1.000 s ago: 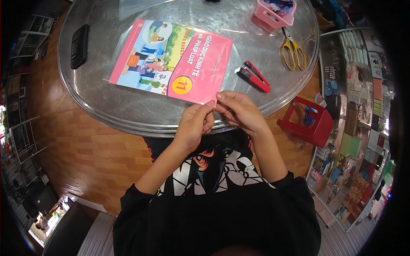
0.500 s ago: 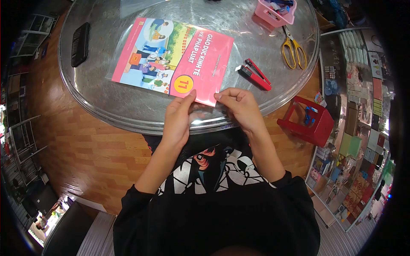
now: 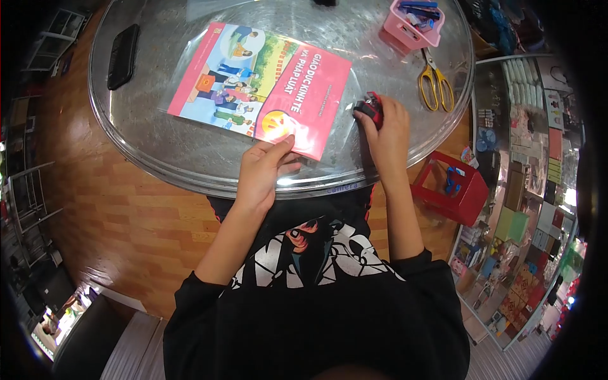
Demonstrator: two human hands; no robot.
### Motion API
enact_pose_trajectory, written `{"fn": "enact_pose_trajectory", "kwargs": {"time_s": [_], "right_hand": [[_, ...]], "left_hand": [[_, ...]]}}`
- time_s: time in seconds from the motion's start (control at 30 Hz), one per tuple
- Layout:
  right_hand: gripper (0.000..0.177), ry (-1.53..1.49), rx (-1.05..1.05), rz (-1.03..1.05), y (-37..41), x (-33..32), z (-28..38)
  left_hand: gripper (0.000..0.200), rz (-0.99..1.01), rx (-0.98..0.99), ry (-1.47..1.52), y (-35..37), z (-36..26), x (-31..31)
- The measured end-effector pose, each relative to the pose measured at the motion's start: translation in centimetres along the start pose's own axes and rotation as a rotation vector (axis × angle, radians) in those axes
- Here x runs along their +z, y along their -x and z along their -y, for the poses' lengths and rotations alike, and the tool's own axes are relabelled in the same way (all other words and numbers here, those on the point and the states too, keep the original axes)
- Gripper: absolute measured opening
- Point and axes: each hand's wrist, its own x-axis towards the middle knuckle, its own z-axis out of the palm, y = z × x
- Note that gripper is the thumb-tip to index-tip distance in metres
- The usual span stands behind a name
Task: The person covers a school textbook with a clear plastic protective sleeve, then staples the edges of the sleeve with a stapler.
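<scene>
A pink textbook (image 3: 253, 88) with a picture cover and a clear plastic cover around it lies on the round metal table (image 3: 152, 136). My left hand (image 3: 266, 168) pinches the book's near edge, thumb on top beside the yellow circle. To the right of the book, my right hand (image 3: 385, 130) is wrapped round a red and black stapler (image 3: 372, 109). Part of the stapler is hidden by the fingers.
Yellow-handled scissors (image 3: 436, 88) lie at the right, below a pink basket (image 3: 405, 30) of pens. A black phone (image 3: 123, 57) is at the far left. A red container (image 3: 453, 189) stands beyond the table's right edge.
My right hand has let go of the book's edge, moved right and away from me, and taken hold of the stapler. My left hand stays on the book.
</scene>
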Motion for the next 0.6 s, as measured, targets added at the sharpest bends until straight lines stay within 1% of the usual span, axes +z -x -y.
{"fn": "enact_pose_trajectory", "kwargs": {"time_s": [0.03, 0.07, 0.1, 0.13, 0.2, 0.27, 0.3, 0.33, 0.4, 0.43, 0.5, 0.53, 0.6], "right_hand": [[0.041, -0.004, -0.009, 0.002, 0.0, -0.3, 0.2], [0.038, -0.428, 0.239, 0.103, 0.1, -0.9, 0.6], [0.036, -0.851, 0.489, 0.209, 0.2, -1.6, 1.0], [0.036, -0.854, 0.487, 0.215, 0.5, -2.3, 1.4], [0.029, -1.382, 0.805, 0.451, 1.5, -3.8, 2.2], [0.027, -1.412, 0.843, 0.598, 3.2, -4.1, 3.2], [0.027, -1.449, 0.863, 0.629, 4.1, -4.1, 3.9], [0.028, -1.455, 0.898, 0.724, 4.8, -4.2, 4.2], [0.028, -1.463, 0.936, 0.808, 5.8, -3.9, 5.2], [0.028, -1.455, 0.942, 0.811, 5.8, -3.7, 5.7], [0.028, -1.519, 0.929, 0.893, 5.4, -3.4, 6.4], [0.028, -1.516, 0.928, 0.896, 5.2, -3.4, 6.6], [0.026, -1.608, 0.933, 0.887, 4.6, -3.3, 6.9]], "left_hand": [[0.016, 0.009, 0.004, 0.002, -0.1, 0.0, -0.1], [0.016, 0.003, 0.011, 0.009, -0.2, 0.0, -0.2], [0.016, 0.052, 0.056, -0.008, -0.3, 0.1, -0.4], [0.017, 0.101, 0.097, -0.029, -0.3, 0.2, -0.6], [0.016, 0.094, 0.113, -0.04, -0.1, -0.1, -0.3], [0.016, 0.093, 0.125, -0.04, -0.1, -0.2, 0.0], [0.015, 0.09, 0.126, -0.039, -0.1, -0.2, 0.0], [0.015, 0.086, 0.127, -0.038, -0.1, -0.2, -0.1], [0.015, 0.082, 0.126, -0.048, -0.1, -0.1, -0.1], [0.015, 0.079, 0.126, -0.07, -0.1, 0.0, -0.1], [0.014, 0.09, 0.117, -0.055, 0.0, 0.0, -0.1], [0.013, 0.101, 0.117, -0.044, 0.0, -0.1, 0.0], [0.013, 0.106, 0.128, -0.025, -0.1, -0.1, 0.0]]}}
